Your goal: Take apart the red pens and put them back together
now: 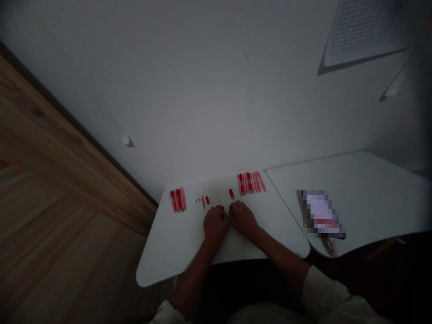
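Side by side over the white table (189, 238), my left hand (216, 221) and my right hand (242, 218) have their fingers curled in. A small dark piece shows at the left fingertips, too small to name; whatever the right fingers hold is hidden. Beyond the left hand lie a red pen barrel piece (207, 200), a thin red refill (203, 202) and tiny metal parts (198, 200). Another red barrel piece (231, 193) rests just past the right hand. Red pens form a group (177, 200) at the left and a larger group (250, 183) at the back right.
A phone (324, 213) with a blurred screen lies on the adjoining white table (364, 189), a pinkish strap (330, 246) beside it. The wall rises behind the tables. A printed sheet (364, 31) hangs at upper right. Wooden boards (84, 252) fill the left.
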`<state>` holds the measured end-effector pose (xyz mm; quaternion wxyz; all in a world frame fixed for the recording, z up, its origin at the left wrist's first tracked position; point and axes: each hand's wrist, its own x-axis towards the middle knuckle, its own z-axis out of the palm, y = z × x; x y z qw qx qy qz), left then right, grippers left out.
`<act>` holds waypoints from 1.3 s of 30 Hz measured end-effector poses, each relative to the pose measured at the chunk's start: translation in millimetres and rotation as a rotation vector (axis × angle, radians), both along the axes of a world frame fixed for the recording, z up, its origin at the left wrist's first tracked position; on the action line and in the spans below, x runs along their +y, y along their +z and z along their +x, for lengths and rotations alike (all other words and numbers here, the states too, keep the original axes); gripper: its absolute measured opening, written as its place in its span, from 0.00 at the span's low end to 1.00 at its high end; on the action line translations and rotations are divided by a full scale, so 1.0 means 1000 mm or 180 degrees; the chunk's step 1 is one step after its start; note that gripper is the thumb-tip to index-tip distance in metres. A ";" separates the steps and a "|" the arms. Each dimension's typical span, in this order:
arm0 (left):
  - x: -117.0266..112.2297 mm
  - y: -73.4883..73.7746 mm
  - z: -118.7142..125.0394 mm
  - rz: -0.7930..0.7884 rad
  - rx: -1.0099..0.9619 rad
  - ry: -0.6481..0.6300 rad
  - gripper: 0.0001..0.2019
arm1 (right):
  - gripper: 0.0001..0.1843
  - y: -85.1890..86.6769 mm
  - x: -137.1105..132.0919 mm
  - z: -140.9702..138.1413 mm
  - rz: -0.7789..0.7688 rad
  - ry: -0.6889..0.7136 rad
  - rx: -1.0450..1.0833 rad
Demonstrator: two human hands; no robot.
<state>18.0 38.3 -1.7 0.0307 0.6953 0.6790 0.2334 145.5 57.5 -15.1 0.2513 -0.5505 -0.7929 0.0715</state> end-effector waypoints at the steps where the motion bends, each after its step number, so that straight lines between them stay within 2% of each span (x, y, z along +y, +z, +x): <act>1: 0.000 0.000 0.000 0.0004 0.0019 -0.0008 0.11 | 0.05 -0.002 0.001 -0.001 0.0004 0.0023 0.0021; 9: 0.000 -0.005 0.000 0.0145 -0.0008 -0.0002 0.10 | 0.05 -0.009 0.002 -0.003 0.0110 0.0046 0.0253; 14: 0.001 -0.001 -0.007 0.0423 -0.0691 0.0144 0.11 | 0.07 -0.006 0.001 0.005 0.0229 -0.0032 0.0576; 19: -0.019 0.013 -0.043 0.0834 -0.1243 0.0447 0.11 | 0.13 0.004 -0.009 0.040 0.0344 -0.0465 0.0591; 22: -0.042 0.023 -0.072 0.0602 -0.1440 0.0656 0.13 | 0.21 0.008 -0.020 0.062 0.0276 -0.0699 0.0367; 25: -0.063 0.026 -0.097 0.0356 -0.1559 0.0794 0.17 | 0.25 0.007 -0.029 0.074 0.0226 -0.0829 0.0217; 30: -0.077 0.019 -0.117 0.0226 -0.1625 0.0985 0.19 | 0.29 0.002 -0.034 0.075 0.0123 -0.0807 0.0064; 39: -0.076 0.008 -0.117 0.0196 -0.1649 0.0829 0.15 | 0.29 -0.001 -0.035 0.074 0.0261 -0.0222 -0.0245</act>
